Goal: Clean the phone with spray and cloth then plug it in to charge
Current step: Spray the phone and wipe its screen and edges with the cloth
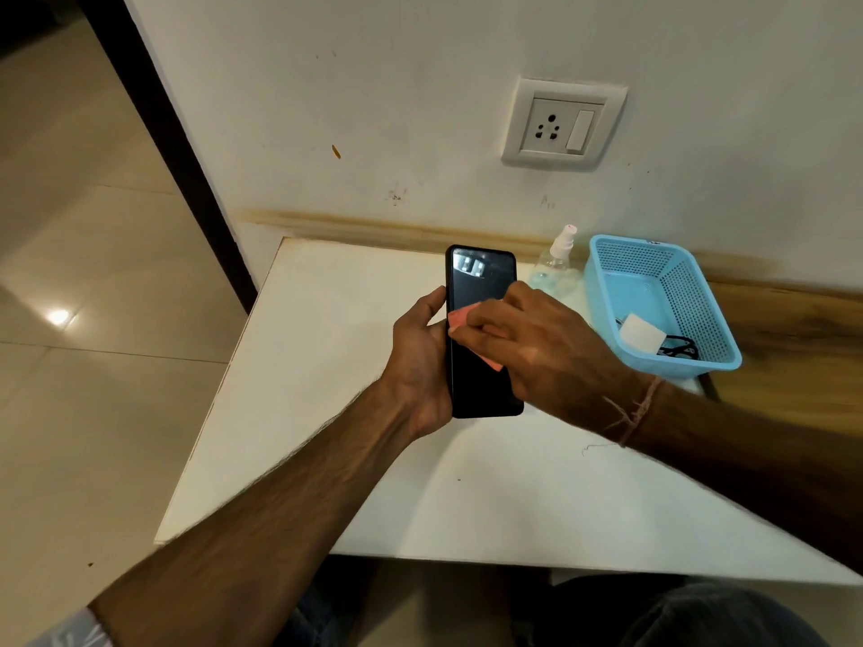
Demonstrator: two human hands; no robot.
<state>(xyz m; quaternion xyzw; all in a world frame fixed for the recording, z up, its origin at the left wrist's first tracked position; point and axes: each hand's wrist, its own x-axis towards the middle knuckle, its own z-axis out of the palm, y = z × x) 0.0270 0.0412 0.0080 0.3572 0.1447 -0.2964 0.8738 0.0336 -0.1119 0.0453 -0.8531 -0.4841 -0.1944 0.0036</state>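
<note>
Above the desk (327,366), left grip (420,361) clasping the phone (481,277), right grip (546,347) pinching a pink cloth (460,317) against its screen

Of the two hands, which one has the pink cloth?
The right hand, the one with a thread on its wrist, holds the pink cloth against the phone; the left hand only grips the phone's edge.

no legible text, none on phone (483,392), spray bottle (555,269) or basket (640,244)
</note>
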